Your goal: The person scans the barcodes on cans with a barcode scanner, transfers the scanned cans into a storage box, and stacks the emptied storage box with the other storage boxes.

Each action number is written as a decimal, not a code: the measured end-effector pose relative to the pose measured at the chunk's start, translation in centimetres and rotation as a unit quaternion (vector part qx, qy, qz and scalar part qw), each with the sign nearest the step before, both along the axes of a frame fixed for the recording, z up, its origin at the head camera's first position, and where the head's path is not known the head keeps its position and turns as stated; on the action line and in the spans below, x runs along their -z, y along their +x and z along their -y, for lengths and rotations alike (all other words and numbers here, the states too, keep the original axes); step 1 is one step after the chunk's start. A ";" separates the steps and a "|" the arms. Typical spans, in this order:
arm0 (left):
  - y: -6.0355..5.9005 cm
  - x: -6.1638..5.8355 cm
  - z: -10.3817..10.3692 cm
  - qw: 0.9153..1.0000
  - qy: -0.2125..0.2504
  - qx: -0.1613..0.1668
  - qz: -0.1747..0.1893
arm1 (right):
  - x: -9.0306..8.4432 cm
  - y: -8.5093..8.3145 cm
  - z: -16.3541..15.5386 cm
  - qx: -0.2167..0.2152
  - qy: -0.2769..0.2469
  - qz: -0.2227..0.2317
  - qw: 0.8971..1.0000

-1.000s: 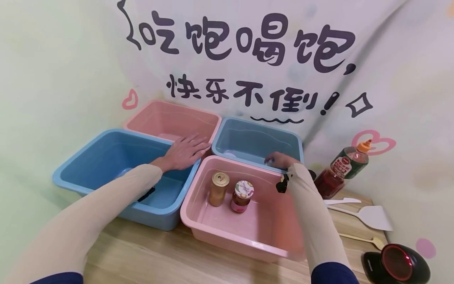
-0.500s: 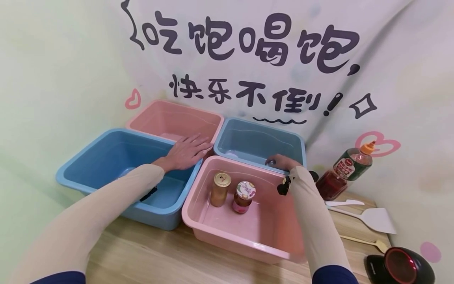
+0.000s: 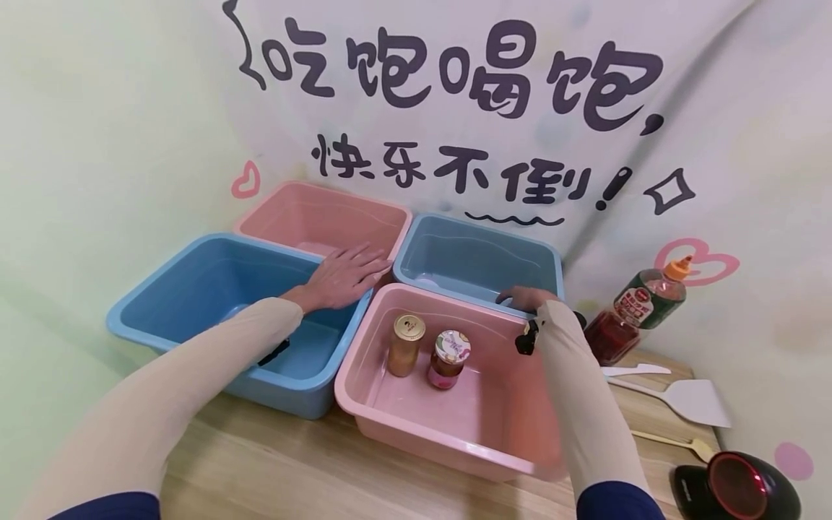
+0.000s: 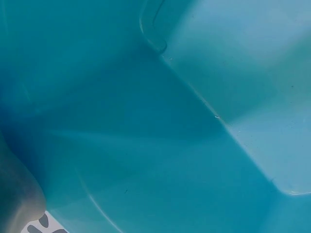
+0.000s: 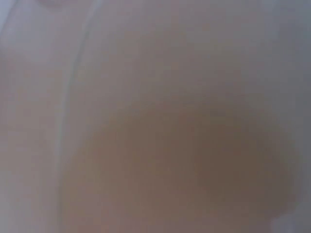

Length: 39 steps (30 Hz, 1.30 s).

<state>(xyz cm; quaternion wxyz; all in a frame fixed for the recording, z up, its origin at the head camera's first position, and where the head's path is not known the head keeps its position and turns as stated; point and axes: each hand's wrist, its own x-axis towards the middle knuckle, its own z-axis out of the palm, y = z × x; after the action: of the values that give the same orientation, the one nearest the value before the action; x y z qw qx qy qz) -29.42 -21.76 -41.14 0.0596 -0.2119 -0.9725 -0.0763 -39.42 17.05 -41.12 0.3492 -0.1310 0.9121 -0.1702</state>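
Note:
My left hand lies palm down with its fingers extended, over the right rim of the front blue bin. A blurred edge of that hand shows at the lower left of the left wrist view, above the bin's inside. Reaching over the near rim of the back blue bin, my right hand has bent fingers, partly hidden by the rim. Whether it holds anything cannot be seen; the right wrist view is a blur. Below the hands, a gold-lidded can and a small jar stand in the front pink bin.
Another pink bin stands at the back left. To the right are a red sauce bottle with an orange cap, a white spatula, a yellowish spoon-like utensil and a black device with a red ring.
The small shiny patch at my right fingertips is no longer visible, and those fingers lie slightly differently. My left hand stays put. The whole head view has shifted a little.

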 end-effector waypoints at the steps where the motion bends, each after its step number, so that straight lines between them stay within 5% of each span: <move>1: 0.0 0.0 0.0 1.000 -0.001 0.000 0.000 | 0.0 0.0 -0.1 0.000 0.002 -0.002 1.000; 11: 0.1 -0.3 -0.2 1.000 0.002 0.004 0.002 | -1.4 -0.1 0.1 -0.086 0.009 -0.105 0.991; 17: 0.0 -0.1 -0.3 1.000 -0.004 0.006 0.000 | -2.5 0.6 0.2 -0.082 -0.019 -0.139 0.987; 27: 0.0 -0.2 -0.5 1.000 -0.002 0.010 -0.004 | -5.0 3.5 -1.6 -0.099 -0.093 -0.207 0.969; 39: 0.1 -0.2 -0.2 1.000 0.002 0.007 -0.002 | -7.3 8.0 -4.0 -0.083 -0.183 -0.222 0.954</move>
<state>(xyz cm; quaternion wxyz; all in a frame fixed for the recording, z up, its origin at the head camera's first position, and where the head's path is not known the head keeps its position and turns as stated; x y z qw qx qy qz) -29.29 -21.53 -40.94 0.0615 -0.2184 -0.9707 -0.0787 -31.42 21.05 -33.80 0.1212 -0.3023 0.9056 -0.2717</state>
